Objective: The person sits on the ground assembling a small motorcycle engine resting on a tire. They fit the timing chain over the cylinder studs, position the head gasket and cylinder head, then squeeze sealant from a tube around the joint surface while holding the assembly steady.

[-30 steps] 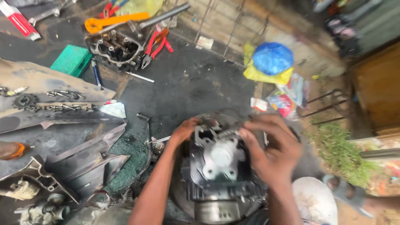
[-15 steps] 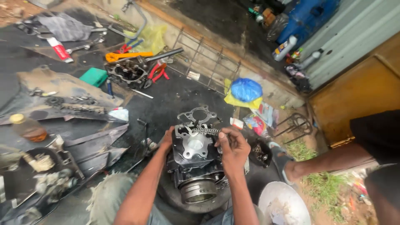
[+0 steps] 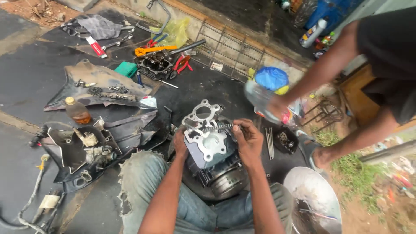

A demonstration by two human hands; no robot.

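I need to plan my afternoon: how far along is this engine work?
Done: the engine is stripped open, with a cylinder head and bolts lying apart on the ground. In hand: the right hand holds the chain over the gasket; the left hand steadies the engine. Left: those loose parts are not yet on it.

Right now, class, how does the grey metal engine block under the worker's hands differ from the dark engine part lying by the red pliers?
The grey metal engine block sits between the knees, both hands touching it; the dark engine part lies untouched farther off. The block looks pale and bigger, the part blackened and smaller. Both are metal engine pieces on dark ground.
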